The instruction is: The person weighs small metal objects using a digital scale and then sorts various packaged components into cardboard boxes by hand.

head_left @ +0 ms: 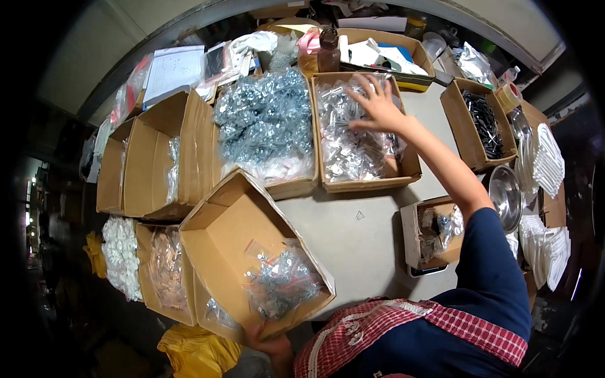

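My right hand (380, 110) reaches over a cardboard box (372, 184) at the back of the table, fingers spread, holding nothing. Inside that box lie clear plastic bags (353, 154) with small shiny metal parts. At the lower edge my left hand (270, 343) grips the near side of a larger, slanted cardboard box (217, 236); some of its fingers are hidden. A few zip bags of small silvery parts (283, 283) sit in this box's near right corner, and the rest of its floor is bare cardboard.
Left of the right hand's box stands a carton heaped with bagged metal parts (265, 120). A box of black parts (482, 123), a metal bowl (506, 196) and a small carton (413, 236) are at right. A few tiny pins (360, 215) lie on the grey tabletop (340, 242).
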